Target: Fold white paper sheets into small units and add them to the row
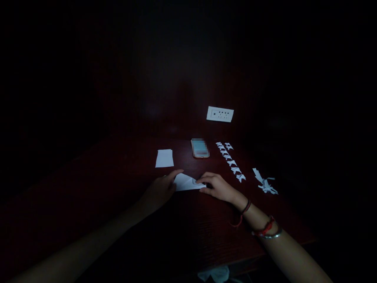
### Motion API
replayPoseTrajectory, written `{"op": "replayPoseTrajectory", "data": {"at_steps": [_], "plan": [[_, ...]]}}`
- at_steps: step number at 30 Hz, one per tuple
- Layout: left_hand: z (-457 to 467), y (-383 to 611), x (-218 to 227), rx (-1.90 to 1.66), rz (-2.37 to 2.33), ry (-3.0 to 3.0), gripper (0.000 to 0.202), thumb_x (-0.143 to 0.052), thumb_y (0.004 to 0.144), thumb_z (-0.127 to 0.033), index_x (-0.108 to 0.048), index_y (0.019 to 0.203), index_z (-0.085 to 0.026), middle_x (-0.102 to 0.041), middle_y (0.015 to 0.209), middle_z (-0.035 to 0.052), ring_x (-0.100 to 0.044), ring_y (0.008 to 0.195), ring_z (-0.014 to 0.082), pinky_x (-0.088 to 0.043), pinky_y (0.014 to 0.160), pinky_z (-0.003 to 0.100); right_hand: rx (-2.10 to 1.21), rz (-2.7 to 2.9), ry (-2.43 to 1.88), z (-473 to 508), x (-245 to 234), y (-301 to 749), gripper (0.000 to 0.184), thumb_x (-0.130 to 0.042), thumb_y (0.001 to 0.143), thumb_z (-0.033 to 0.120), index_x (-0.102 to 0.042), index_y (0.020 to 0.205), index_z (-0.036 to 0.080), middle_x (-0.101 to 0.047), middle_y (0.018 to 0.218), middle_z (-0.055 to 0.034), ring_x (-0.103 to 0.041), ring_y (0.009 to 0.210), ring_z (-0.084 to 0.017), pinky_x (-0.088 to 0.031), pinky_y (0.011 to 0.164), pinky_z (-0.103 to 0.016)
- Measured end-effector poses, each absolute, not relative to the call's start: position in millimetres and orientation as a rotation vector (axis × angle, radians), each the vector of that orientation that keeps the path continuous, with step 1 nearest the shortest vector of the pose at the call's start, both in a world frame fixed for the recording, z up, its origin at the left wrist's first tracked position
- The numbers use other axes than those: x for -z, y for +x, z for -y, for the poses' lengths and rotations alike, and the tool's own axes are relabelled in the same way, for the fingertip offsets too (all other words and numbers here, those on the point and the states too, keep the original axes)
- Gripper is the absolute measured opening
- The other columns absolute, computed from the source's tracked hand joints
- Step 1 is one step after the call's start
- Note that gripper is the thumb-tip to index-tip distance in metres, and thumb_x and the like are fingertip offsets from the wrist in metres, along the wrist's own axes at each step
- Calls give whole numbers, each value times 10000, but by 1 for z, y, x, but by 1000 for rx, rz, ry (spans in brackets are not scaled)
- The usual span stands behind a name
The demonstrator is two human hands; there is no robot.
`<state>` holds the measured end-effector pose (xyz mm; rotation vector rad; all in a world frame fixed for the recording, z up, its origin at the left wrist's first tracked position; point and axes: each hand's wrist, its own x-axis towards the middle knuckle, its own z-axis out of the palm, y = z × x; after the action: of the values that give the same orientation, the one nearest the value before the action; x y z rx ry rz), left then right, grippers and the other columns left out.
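Observation:
A white sheet of paper (185, 183), partly folded with a slanted upper edge, lies on the dark red table between my hands. My left hand (163, 188) holds its left end, with the thumb and fingers on the paper's edge. At the right corner my right hand (216, 186) has its fingers closed on the paper. Beyond my left hand rests a stack of white paper sheets (164, 158). A phone (200, 148) with a blurred lit screen lies farther back, near the middle.
Several small folded paper pieces (231, 162) form a slanting row right of the phone. Thin paper scraps (266, 185) lie in a heap farther right. A white wall socket (220, 114) sits above the table's back. A pale plastic bag (215, 274) shows below the front edge.

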<state>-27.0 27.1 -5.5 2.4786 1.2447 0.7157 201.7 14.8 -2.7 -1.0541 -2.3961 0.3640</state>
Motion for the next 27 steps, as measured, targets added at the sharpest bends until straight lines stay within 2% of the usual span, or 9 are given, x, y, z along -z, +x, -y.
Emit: {"op": "replayPoseTrajectory", "data": {"at_steps": [4,10,13,18,22,27], "plan": [[-31,-25,6,-814,-1210,2443,280,-320,797,-180,-476,1026,-222,-570,924,1,-540,789,131,-415,703,263,-278,2381,-1051,-14,2,203,214,-523,737,170,-571,946,162,-530,892,-49,-491,850,-139,-385,785,-258],[-36,-27,13,-775,-1276,2433,239,-354,808,-222,-505,993,-213,-569,931,2,-535,833,140,-415,752,277,-200,2412,-1087,-15,4,203,184,-485,745,105,-567,902,154,-537,838,-45,-486,824,-140,-384,761,-255],[-32,-27,16,-736,-1303,2581,237,-354,818,-244,-534,965,-193,-545,931,29,-503,881,169,-403,775,308,-188,2444,-1071,-15,5,203,170,-474,747,86,-575,867,151,-535,822,-47,-483,815,-139,-383,750,-247],[-29,-28,14,-723,-1169,2871,197,-425,796,-260,-559,922,-188,-433,1091,58,-437,975,205,-368,810,337,-151,2477,-1051,-14,3,202,168,-462,759,93,-577,862,157,-522,818,-48,-473,814,-141,-381,745,-255],[-31,-30,13,-522,-992,2938,197,-450,797,-299,-536,935,-188,-511,957,39,-492,860,176,-379,773,317,-128,2481,-1026,-12,1,202,162,-456,769,110,-571,873,159,-516,819,-47,-469,799,-139,-387,733,-258],[-29,-31,6,-531,-993,2927,130,-404,810,-200,-518,862,-166,-521,843,31,-490,765,158,-382,713,296,-119,2456,-988,-10,-2,203,159,-436,785,124,-563,874,159,-518,812,-41,-467,794,-134,-392,735,-252]]}}
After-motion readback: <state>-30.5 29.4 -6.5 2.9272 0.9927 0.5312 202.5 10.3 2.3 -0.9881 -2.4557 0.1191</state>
